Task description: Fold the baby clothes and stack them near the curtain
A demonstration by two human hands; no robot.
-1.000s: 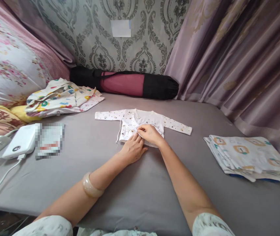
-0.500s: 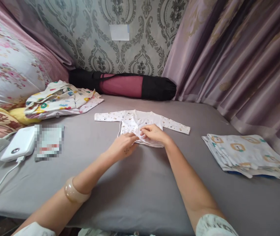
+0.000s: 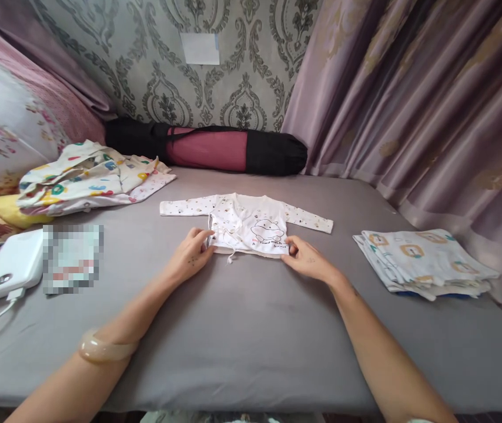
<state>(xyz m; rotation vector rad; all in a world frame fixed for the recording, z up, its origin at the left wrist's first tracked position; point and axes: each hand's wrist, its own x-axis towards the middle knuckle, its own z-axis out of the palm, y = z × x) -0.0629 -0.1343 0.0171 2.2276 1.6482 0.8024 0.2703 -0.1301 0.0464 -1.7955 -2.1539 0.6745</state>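
A small white baby shirt lies flat on the grey sheet, sleeves spread to both sides, with a cartoon animal and lettering on its front. A thin tie hangs over its lower hem. My left hand pinches the shirt's lower left corner between thumb and fingers. At the lower right corner, my right hand grips the hem in the same way. A light bangle circles my left forearm.
Folded printed cloths lie at the right. Crumpled patterned clothes, a white power bank with a cable and a blurred packet are at the left. A black and red roll bag lies along the wall.
My hands have moved apart from the shirt's middle to its two lower corners. The printed front now shows. The whole view has shifted slightly.
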